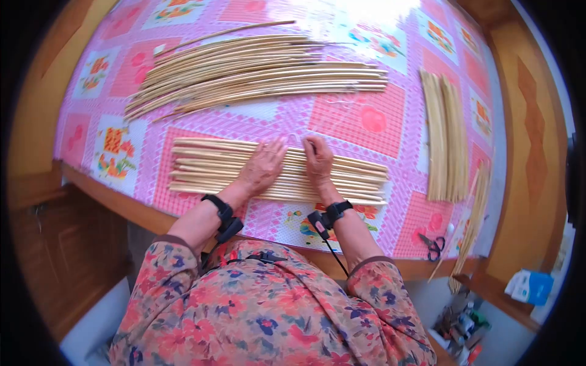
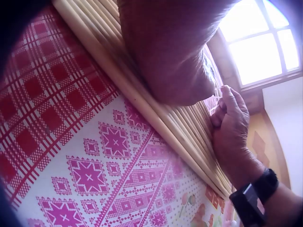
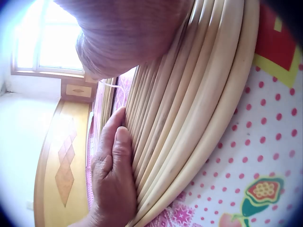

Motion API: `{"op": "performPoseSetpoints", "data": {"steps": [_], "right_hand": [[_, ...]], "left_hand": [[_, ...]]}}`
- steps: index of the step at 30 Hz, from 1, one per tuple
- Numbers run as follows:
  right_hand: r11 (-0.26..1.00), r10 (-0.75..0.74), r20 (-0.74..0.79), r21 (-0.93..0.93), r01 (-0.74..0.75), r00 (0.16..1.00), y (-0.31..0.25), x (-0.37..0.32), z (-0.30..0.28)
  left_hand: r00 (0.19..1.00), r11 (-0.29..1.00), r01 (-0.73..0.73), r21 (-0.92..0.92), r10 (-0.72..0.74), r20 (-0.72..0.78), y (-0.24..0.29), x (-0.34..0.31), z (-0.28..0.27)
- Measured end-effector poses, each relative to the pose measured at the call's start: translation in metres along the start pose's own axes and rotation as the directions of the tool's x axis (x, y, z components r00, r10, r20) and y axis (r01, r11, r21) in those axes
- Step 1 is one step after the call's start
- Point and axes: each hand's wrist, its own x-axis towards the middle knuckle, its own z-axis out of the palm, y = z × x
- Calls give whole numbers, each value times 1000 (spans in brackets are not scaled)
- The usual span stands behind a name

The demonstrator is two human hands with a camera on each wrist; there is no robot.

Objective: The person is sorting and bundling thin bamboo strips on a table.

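A row of pale, slender sticks (image 1: 213,165) lies side by side on the patterned tablecloth. My left hand (image 1: 262,166) rests on them near the middle, its fingers extended toward the far edge of the row; in the right wrist view the left hand (image 3: 116,170) lies along the sticks with thumb and fingers straight. Just to its right, my right hand (image 1: 318,161) has curled fingers at the far edge. In the left wrist view the right hand (image 2: 232,127) pinches a thin string, and a pale length of string (image 3: 111,85) runs between both hands.
Beyond the row lies a larger loose pile of sticks (image 1: 256,73). On the right are flatter strip bundles (image 1: 444,137), a thinner bundle (image 1: 473,219) over the table edge, and dark-handled scissors (image 1: 433,247). The wooden table edge (image 1: 116,198) runs close to the body.
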Motion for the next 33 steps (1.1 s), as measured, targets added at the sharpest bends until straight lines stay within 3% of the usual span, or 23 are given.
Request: {"op": "performPoseSetpoints", "data": {"steps": [9, 12, 14, 17, 20, 21, 22, 24, 25, 28, 33], "right_hand": [[999, -2, -32, 52, 4, 999, -14, -30, 5], [998, 66, 10, -9, -65, 998, -10, -21, -4], [955, 229, 29, 184, -231, 973, -22, -8, -11], [970, 179, 11, 166, -178, 984, -29, 11, -18], [977, 153, 27, 150, -155, 988, -47, 29, -20], [981, 119, 29, 150, -122, 993, -50, 34, -17], [982, 128, 18, 140, -129, 992, -49, 37, -14], [984, 129, 91, 111, -139, 987, -47, 44, -10], [987, 141, 68, 67, -146, 988, -46, 47, -7], [987, 161, 40, 13, -162, 986, -42, 54, -1], [992, 89, 12, -87, -88, 996, -35, 62, 7]], "left_hand": [[999, 997, -36, -73, 34, -32, 1, -27, 3], [999, 998, -39, -53, 38, -27, 1, -26, 2], [998, 995, -51, -89, 49, -33, 0, -23, 0], [997, 995, 7, -101, -15, -82, 3, -17, -8], [996, 989, -40, -141, 29, -81, -4, -5, -3], [980, 992, -99, -78, 84, -181, -2, -2, -5], [980, 990, -111, -88, 94, -177, -1, 0, -6], [994, 970, -26, -240, 0, -108, -1, 4, -5], [978, 969, -74, -236, 24, -206, -2, 2, -3], [960, 959, -141, -247, 72, -272, -6, -5, 0], [985, 962, -31, -271, -16, -172, -5, -15, 2]]}}
